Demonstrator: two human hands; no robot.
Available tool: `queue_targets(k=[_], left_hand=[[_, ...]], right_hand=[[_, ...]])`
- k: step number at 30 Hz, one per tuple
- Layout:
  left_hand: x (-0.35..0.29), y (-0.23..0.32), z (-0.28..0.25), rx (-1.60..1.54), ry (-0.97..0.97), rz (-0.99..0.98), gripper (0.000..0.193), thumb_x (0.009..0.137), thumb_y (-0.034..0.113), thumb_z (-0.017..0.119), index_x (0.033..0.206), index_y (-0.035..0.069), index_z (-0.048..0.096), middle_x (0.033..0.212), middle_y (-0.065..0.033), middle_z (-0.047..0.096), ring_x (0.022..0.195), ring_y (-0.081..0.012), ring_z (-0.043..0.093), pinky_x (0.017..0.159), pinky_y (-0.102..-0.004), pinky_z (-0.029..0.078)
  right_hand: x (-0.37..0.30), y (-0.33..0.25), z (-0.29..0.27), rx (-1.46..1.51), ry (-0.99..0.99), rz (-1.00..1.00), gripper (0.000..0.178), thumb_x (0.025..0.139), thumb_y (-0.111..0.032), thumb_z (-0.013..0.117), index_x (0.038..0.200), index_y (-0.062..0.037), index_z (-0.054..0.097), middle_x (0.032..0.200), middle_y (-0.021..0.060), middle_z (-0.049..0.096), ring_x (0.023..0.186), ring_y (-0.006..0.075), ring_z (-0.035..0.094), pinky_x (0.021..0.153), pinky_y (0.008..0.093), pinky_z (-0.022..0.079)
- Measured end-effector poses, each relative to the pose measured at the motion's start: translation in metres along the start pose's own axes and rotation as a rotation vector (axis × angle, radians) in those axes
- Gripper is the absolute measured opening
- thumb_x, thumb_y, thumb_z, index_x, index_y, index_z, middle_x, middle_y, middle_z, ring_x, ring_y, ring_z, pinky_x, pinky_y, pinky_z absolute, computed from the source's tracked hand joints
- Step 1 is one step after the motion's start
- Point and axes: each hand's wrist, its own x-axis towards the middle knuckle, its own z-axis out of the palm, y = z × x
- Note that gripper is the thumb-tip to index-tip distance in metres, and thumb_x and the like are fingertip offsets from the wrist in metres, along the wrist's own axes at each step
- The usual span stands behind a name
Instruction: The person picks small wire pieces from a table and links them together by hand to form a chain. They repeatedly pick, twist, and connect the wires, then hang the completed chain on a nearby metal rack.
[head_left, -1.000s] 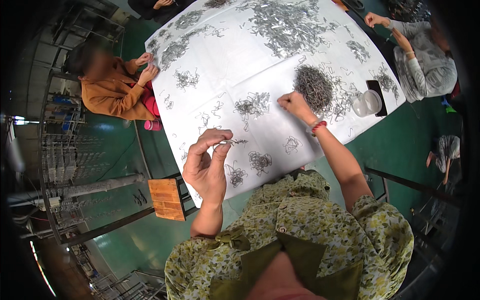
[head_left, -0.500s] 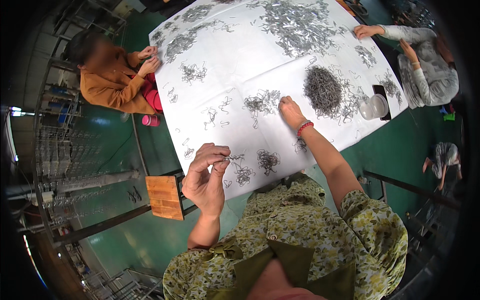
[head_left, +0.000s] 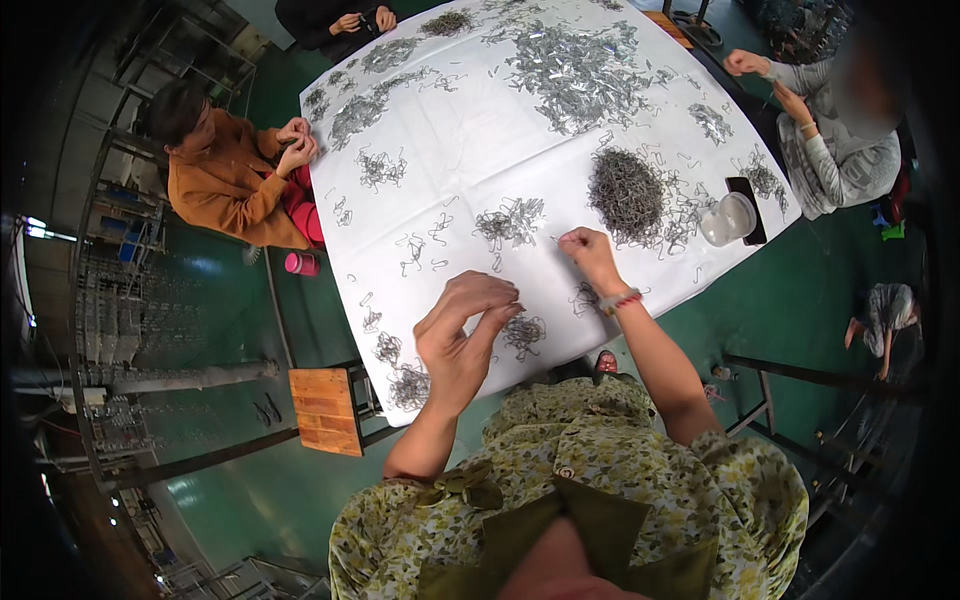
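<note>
My left hand (head_left: 465, 328) hovers over the near part of the white-covered table (head_left: 430, 185), its thumb and fingertips drawn together in a pinch. What they hold, if anything, is hidden. A small heap of bent wire hooks (head_left: 523, 338) lies just beyond those fingertips. To the right, my right hand (head_left: 594, 260) is also pinched, and a thin bit of something, too small to name, shows at its fingertips. Left of it is a mixed cluster of hooks and flat metal pieces (head_left: 510, 222). Another little hook pile (head_left: 584, 298) lies beside my right wrist.
A dense dark mound of hooks (head_left: 626, 195) sits right of centre, with a wide spread of flat metal pieces (head_left: 580, 75) behind it. A clear plastic tub (head_left: 727, 219) stands at the right edge. Co-workers sit left (head_left: 235, 185), right (head_left: 840, 150) and at the far edge.
My left hand has moved right, away from the left-hand piles. My right hand has drawn back from the mixed cluster toward me. The co-worker at right has lifted a hand off the table.
</note>
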Motion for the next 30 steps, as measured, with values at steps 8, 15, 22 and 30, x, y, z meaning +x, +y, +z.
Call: queue_targets(k=[8,15,22,30], left_hand=[[-0.028,-0.030,0.088,-0.122,-0.059,-0.454,0.011,0.078,0.005,0.072,0.088,0.002,0.069,0.086,-0.0060,0.070,0.080,-0.0124,0.065,0.074,-0.0252,0.050],[-0.006,-0.028,0.132,-0.136,-0.240,-0.348,0.012,0.079,0.005,0.071,0.090,0.002,0.069,0.087,-0.0064,0.070,0.083,-0.0113,0.063,0.075,-0.0255,0.050],[0.008,-0.033,0.148,-0.182,-0.278,-0.179,0.012,0.077,0.009,0.074,0.087,0.005,0.070,0.083,-0.0067,0.069,0.079,-0.0168,0.063,0.073,-0.0294,0.049],[0.010,-0.055,0.141,-0.344,-0.285,-0.269,0.038,0.075,0.006,0.074,0.110,0.006,0.060,0.105,-0.0068,0.065,0.098,-0.0167,0.060,0.085,-0.0332,0.047]], right_hand=[[-0.142,-0.152,-0.078,0.453,-0.195,-0.192,0.014,0.087,0.003,0.058,0.100,0.0047,0.061,0.086,0.0044,0.058,0.079,0.0086,0.052,0.072,0.0229,0.044],[-0.151,-0.159,-0.109,0.183,0.039,-0.357,0.015,0.081,0.010,0.063,0.096,0.0050,0.061,0.090,0.0061,0.062,0.079,0.0093,0.056,0.074,0.0214,0.046],[-0.141,-0.165,-0.124,0.155,0.122,-0.447,0.012,0.080,0.011,0.061,0.089,0.0029,0.062,0.089,0.0089,0.062,0.083,0.0141,0.057,0.072,0.0243,0.045],[-0.147,-0.172,-0.113,0.238,0.251,-0.418,0.009,0.082,0.007,0.061,0.091,0.0043,0.060,0.088,0.0140,0.065,0.083,0.0182,0.062,0.076,0.0282,0.049]])
